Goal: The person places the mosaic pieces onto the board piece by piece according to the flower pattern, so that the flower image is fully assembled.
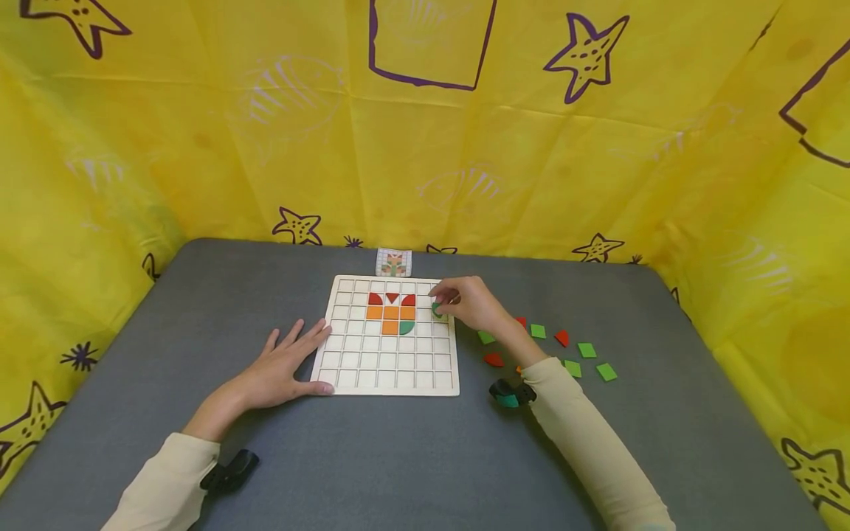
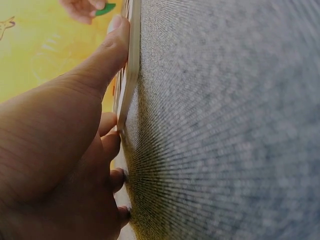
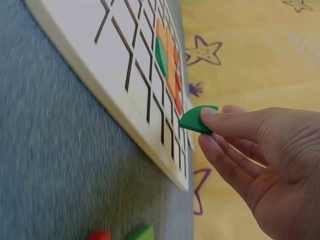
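Observation:
My right hand [image 1: 468, 302] pinches a green quarter-circle tile [image 3: 196, 119] between thumb and fingers, held over the right side of a pale wooden grid board [image 1: 352, 361]. On the board, red tiles [image 1: 392, 298] form a top row above orange square tiles [image 1: 391, 313]. Another green quarter-circle tile [image 1: 406, 327] sits beside the lowest orange square. My left hand [image 1: 282, 369] lies with fingers spread at the board's left edge, its thumb on the near left corner. In the left wrist view the thumb [image 2: 112, 50] rests along the board's rim.
A small pattern card [image 1: 394, 262] lies just behind the board. To the right, under and past my forearm, green square tiles [image 1: 586, 350] and red tiles [image 1: 561, 338] are scattered on the grey table [image 1: 372, 464]. A yellow patterned cloth [image 1: 425, 147] hangs around the table.

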`<state>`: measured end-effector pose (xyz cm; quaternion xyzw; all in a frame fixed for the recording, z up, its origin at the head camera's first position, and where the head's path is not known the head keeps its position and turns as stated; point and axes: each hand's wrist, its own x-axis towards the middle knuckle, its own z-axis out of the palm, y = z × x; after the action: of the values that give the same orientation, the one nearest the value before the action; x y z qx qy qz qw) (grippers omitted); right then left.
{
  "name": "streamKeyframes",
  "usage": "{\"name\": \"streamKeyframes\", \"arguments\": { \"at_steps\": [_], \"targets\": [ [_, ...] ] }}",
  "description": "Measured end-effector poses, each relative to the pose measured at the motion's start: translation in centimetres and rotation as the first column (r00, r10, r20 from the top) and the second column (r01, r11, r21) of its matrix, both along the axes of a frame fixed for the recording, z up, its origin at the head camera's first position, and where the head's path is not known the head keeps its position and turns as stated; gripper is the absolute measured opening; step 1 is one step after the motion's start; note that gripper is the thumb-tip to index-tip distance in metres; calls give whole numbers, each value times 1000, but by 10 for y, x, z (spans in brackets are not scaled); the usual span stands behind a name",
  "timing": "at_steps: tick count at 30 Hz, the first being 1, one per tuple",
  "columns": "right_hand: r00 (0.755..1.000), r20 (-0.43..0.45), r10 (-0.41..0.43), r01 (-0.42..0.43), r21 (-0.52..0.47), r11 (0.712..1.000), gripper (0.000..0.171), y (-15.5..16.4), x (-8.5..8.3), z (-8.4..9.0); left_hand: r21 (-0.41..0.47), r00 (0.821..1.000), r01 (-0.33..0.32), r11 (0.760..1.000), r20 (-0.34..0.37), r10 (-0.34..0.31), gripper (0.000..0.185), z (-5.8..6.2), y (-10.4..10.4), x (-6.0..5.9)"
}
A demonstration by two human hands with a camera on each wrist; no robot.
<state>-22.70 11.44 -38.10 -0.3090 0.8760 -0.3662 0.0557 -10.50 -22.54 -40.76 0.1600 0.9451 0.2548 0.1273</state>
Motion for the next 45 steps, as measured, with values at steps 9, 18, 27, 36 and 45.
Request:
{"name": "streamKeyframes", "arguments": {
  "at_steps": [9,18,27,36,45],
  "targets": [
    [996,19,87,-86,-13,996,23,-25,0,-2,4,1000,-1,1000,-3,1,104,-2,-1,0],
    [987,47,152,-152,0,988,26,-54,0,-2,15,1000,3,1000,-8,-2,103,-2,0,0],
    [981,67,180,-183,28,983,22,-80,4,-2,9,1000,-3,1000,12,3,104,-1,-1,-1],
    [975,33,218,-220,75,973,20,-99,4,-4,9,1000,2,1000,7,-2,104,-2,-2,-2],
    [976,30,215,-217,75,973,19,-101,5,-10,-2,1000,1,1000,24,-1,105,-5,-2,-3]
  ]
}}
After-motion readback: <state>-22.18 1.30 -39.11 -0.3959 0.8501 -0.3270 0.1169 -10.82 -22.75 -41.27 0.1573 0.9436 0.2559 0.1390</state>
